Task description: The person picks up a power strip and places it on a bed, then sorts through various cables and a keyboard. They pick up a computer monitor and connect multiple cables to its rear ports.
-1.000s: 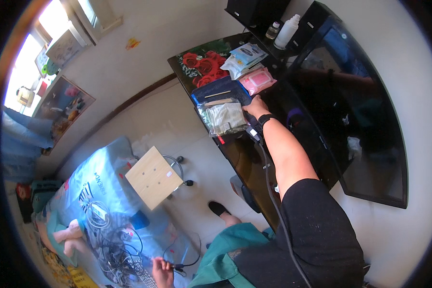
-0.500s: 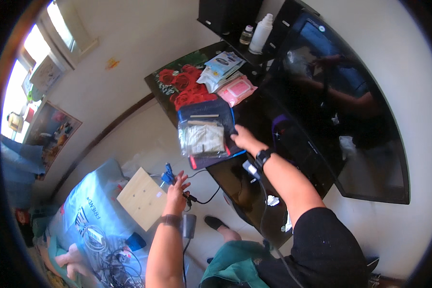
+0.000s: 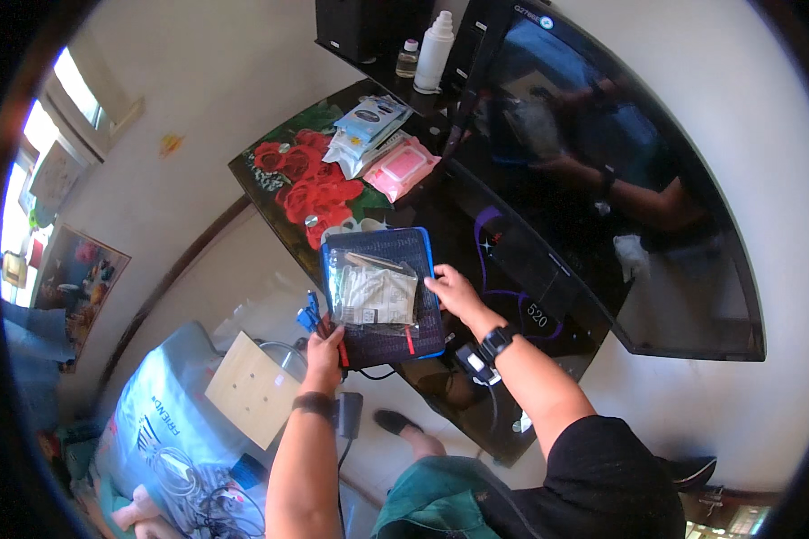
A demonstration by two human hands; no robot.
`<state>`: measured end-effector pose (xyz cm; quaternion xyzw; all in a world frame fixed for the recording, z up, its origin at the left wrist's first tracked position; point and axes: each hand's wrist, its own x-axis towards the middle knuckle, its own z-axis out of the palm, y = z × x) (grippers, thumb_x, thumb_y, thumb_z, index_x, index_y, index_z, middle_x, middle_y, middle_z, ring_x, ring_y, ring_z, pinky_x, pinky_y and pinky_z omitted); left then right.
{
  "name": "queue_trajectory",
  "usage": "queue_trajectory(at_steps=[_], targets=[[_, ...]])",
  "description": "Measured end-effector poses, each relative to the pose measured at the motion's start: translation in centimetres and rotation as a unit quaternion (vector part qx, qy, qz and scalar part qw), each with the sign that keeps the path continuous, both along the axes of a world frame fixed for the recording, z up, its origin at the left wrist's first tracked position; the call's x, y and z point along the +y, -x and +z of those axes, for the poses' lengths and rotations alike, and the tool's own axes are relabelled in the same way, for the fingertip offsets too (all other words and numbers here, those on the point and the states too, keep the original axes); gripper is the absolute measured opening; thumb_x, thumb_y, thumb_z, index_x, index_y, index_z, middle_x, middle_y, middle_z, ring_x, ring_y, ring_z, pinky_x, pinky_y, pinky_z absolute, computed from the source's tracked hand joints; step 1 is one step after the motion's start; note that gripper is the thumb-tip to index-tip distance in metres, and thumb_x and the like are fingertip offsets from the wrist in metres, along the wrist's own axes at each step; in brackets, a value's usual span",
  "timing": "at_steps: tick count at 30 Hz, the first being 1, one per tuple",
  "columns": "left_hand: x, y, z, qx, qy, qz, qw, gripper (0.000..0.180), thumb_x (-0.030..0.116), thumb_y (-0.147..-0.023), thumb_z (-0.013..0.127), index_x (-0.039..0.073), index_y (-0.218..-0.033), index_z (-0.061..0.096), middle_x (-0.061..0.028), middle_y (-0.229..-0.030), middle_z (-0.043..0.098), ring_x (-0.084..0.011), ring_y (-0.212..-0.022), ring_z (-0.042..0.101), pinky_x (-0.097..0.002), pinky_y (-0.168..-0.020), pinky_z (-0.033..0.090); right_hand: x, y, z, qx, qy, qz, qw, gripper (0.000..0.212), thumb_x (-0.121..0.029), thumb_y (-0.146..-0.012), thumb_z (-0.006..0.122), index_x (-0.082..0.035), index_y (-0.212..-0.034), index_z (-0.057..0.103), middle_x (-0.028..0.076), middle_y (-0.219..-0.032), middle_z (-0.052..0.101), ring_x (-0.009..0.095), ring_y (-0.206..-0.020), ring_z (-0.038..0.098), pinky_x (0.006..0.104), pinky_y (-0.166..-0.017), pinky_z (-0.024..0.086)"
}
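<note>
Dark panel (image 3: pixel 382 348) held level with both hands by the edge of the glossy desk (image 3: pixel 436 409); whether the two touch cannot be told. The left grip (image 3: pixel 324 353) grasps its lower left corner, a blue cable plug (image 3: pixel 309 314) projecting beside the fingers. The right grip (image 3: pixel 458 295) clasps the right side. A clear packet (image 3: pixel 377 296) lies upon the panel; a pink pack (image 3: pixel 402 169) rests farther back.

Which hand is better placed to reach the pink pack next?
Probably the right hand: it is nearer the pink pack and holds only the dark pad by its edge, while the left hand also has the blue cable plug.
</note>
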<state>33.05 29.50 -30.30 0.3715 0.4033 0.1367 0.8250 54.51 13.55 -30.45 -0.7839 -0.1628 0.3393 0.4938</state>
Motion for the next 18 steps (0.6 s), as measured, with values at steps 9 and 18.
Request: queue_trajectory(at_steps=[9,18], targets=[[-1.7,2.6,6.9,0.16,-0.123,0.0,0.979,0.039,0.001,-0.078,0.051,0.004,-0.117,0.048,0.0026,-0.074,0.052,-0.0089,-0.063,0.047,-0.025,-0.058,0.04,2.1,1.4,-2.0,-0.198,-0.017,0.116,0.973,0.028,-0.01,-0.08,0.054,-0.003,-0.106,0.047,0.014,-0.081,0.06,0.021,-0.069,0.058,0.032,-0.064,0.046],[-9.4,22.8,2.8,0.019,-0.015,0.179,0.984,0.04,0.014,-0.083,0.053,0.009,-0.121,0.045,0.0045,-0.081,0.048,-0.0063,-0.067,0.041,-0.021,-0.058,0.033,6.2,16.7,2.0,-0.149,-0.052,0.363,0.919,0.021,-0.004,-0.08,0.05,0.0,-0.101,0.047,0.012,-0.088,0.058,0.021,-0.079,0.056,0.0302,-0.072,0.043]])
